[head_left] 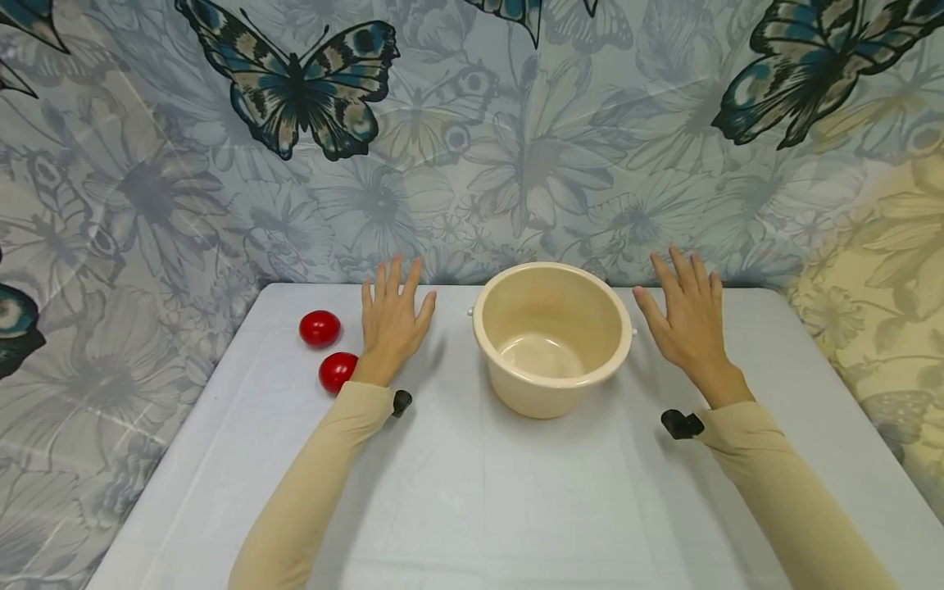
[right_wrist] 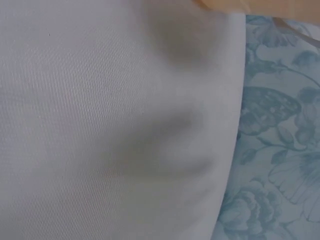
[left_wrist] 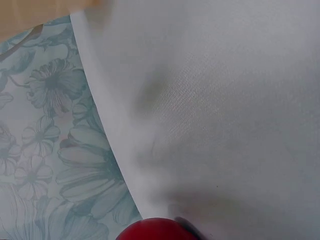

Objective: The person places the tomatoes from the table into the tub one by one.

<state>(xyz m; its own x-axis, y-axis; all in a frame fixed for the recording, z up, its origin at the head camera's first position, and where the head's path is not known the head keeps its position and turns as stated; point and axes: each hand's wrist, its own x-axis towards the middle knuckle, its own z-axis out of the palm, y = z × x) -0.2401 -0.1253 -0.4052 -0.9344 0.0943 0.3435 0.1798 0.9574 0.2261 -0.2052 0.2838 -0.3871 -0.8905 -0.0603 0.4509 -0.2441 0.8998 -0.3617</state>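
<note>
Head view: a cream bucket (head_left: 551, 338) stood upright near the far middle of the desk (head_left: 472, 492), which wore a pale grey-white cloth.
Bucket contents: nothing showed inside; its bare bottom and inner wall were in plain sight.
Bucket sides: small white pegs stuck out at the rim on the left and right.
Left hand (head_left: 391, 319): lay flat, palm down, fingers straight and slightly spread, holding nothing, just left of the bucket and apart from it.
Right hand (head_left: 686, 315): was flat, palm down, fingers straight and spread, holding nothing, just right of the bucket and not touching it.
Red balls: one red ball (head_left: 320, 328) lay to the left of the left hand; a second red ball (head_left: 338, 371) lay nearer the person, just beside the left wrist. Both were on the cloth, outside the bucket, and apart from each other.
Sleeves: both arms wore beige sleeves, each with a small black clip at the cuff.
Left wrist view: showed the desk edge, the flowered cloth beyond it, and the top of a red ball (left_wrist: 159, 229) at the bottom edge.
Right wrist view: showed only the desk cloth, its edge and the flowered cloth.
Backdrop (head_left: 472, 139): a hanging printed with butterflies and flowers rose behind the desk.
</note>
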